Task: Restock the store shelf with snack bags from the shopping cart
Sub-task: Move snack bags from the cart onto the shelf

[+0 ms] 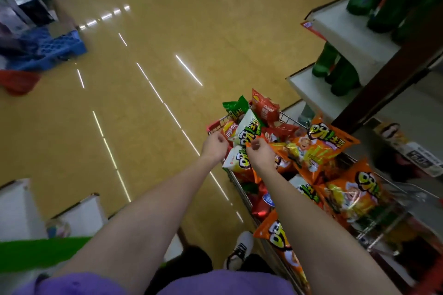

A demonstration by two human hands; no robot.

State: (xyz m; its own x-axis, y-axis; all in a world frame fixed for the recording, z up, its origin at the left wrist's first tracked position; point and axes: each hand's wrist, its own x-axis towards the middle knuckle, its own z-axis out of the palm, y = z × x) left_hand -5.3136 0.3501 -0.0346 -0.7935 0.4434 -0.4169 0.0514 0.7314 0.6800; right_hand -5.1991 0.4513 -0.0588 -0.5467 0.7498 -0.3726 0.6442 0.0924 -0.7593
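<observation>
Snack bag (pixel 248 127), white, pinched by both hands over cart (pixel 217 125).

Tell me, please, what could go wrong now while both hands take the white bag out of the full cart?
The cart is heaped above its rim, so lifting the white snack bag held by the left hand and right hand may tip the green bag or red bag onto the floor. The grip looks like a pinch, so the bag might slip.
</observation>
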